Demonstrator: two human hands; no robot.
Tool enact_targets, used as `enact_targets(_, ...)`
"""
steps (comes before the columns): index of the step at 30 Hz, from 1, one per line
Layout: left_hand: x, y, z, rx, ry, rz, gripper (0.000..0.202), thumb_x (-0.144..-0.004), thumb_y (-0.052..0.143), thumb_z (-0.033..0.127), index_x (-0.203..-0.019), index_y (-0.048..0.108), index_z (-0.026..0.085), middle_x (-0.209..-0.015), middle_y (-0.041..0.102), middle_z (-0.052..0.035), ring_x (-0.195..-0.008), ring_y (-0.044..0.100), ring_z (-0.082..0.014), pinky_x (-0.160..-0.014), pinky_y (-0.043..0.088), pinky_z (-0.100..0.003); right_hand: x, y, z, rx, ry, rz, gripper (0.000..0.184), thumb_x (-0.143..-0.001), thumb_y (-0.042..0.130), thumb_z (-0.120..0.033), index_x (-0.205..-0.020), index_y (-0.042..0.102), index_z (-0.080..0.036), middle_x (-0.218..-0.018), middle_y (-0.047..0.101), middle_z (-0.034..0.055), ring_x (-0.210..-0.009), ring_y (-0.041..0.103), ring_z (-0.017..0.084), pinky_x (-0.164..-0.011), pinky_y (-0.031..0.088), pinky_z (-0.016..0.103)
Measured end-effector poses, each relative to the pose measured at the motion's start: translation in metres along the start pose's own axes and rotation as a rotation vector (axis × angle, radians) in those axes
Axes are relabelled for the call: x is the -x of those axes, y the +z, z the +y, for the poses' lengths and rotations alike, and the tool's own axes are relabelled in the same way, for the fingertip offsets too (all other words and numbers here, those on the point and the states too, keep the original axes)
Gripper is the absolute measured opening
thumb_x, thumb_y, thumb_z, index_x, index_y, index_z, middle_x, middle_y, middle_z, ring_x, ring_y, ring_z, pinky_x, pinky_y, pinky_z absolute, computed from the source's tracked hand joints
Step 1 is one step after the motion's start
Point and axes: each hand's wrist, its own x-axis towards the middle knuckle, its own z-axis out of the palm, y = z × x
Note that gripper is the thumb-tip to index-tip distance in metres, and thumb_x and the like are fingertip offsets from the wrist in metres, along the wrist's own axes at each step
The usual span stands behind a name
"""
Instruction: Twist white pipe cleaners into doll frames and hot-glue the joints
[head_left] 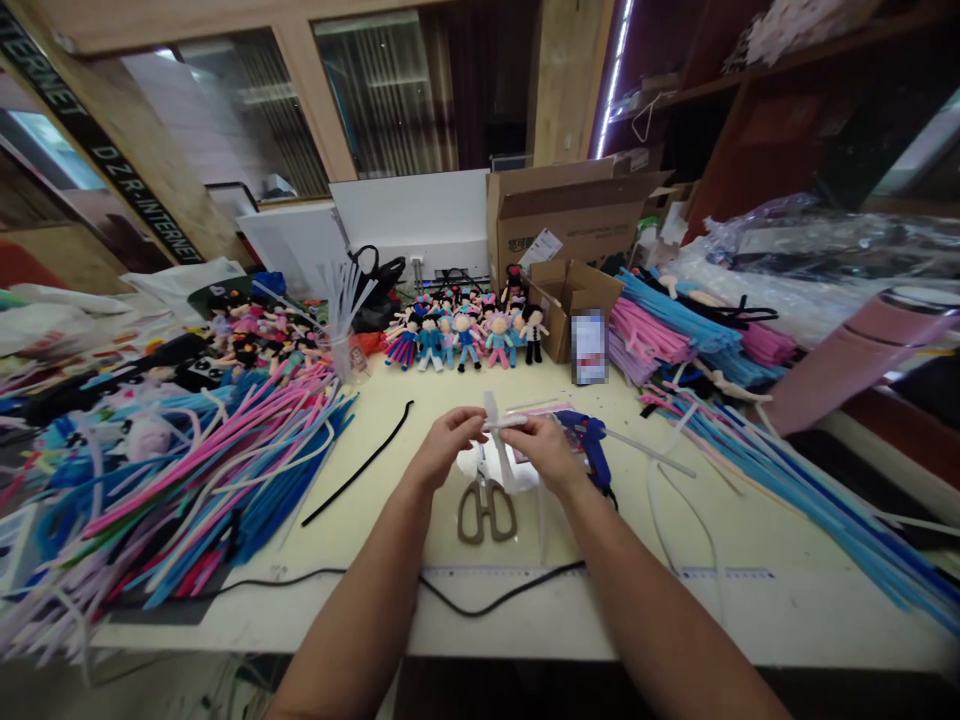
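Observation:
Over the middle of the table, both hands meet at a white pipe cleaner piece (491, 405) that looks bent or crossed. My left hand (454, 438) pinches its left side between thumb and fingers. From the other side my right hand (546, 448) grips it, fingers closed. Grey-handled scissors (486, 510) lie just below, their blades partly covered by the hands and the white piece. Right of my right hand rests a blue glue gun (592, 440) with a clear glue stick (652, 453) sticking out of its back.
Piles of coloured pipe cleaners (217, 480) cover the left; more bundles (667, 320) lie right. Small dolls (465, 335) stand at the back before cardboard boxes (574, 215). A black pipe cleaner (358, 465), a black cable (480, 608) and a pink thermos (855, 355) are also here.

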Motion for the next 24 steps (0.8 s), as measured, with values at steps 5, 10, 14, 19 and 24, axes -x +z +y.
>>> enact_targets(5,0.000,-0.005,0.000,-0.039,0.011,-0.149,0.022,-0.064,0.072,0.031,-0.073,0.068,0.012,-0.063,0.061,-0.0027,-0.058,0.054,-0.0115,-0.060,0.040,-0.025,0.001,-0.004,0.000,0.056,0.026,-0.126,0.023,-0.064,0.068,-0.034,-0.078,0.072,-0.016,-0.070,0.067,0.0004,-0.064,0.057,0.014,-0.058,0.042,0.025)
enact_targets(10,0.000,-0.001,-0.004,0.145,-0.076,-0.152,0.029,-0.058,0.077,0.031,-0.076,0.067,0.010,-0.069,0.064,-0.0052,-0.059,0.057,-0.0113,-0.061,0.043,-0.025,-0.001,-0.009,0.001,-0.043,0.066,-0.200,0.026,-0.064,0.071,-0.036,-0.080,0.071,-0.017,-0.067,0.065,-0.0009,-0.058,0.052,0.010,-0.054,0.039,0.022)
enact_targets(14,0.003,0.005,-0.002,0.319,-0.139,-0.124,0.031,-0.054,0.080,0.027,-0.075,0.065,0.010,-0.065,0.063,-0.0030,-0.054,0.056,-0.0089,-0.056,0.043,-0.022,-0.001,-0.008,0.001,-0.127,0.115,-0.172,0.025,-0.063,0.072,-0.038,-0.076,0.068,-0.016,-0.064,0.062,-0.0015,-0.053,0.050,0.009,-0.051,0.038,0.022)
enact_targets(19,0.005,0.013,-0.003,0.432,-0.145,-0.179,0.030,-0.056,0.079,0.026,-0.076,0.064,0.011,-0.060,0.061,-0.0008,-0.052,0.055,-0.0081,-0.053,0.040,-0.020,0.000,-0.001,0.003,-0.378,0.083,-0.176,0.024,-0.061,0.074,-0.036,-0.072,0.060,-0.020,-0.058,0.057,-0.0044,-0.047,0.046,0.008,-0.046,0.034,0.021)
enact_targets(24,0.002,0.022,-0.010,0.490,-0.096,-0.060,0.032,-0.053,0.080,0.031,-0.072,0.062,0.012,-0.056,0.059,-0.0008,-0.052,0.053,-0.0093,-0.051,0.038,-0.021,0.002,0.007,0.008,-0.415,0.055,-0.119,0.026,-0.060,0.074,-0.035,-0.076,0.058,-0.021,-0.062,0.057,-0.0036,-0.054,0.050,0.009,-0.047,0.035,0.020)
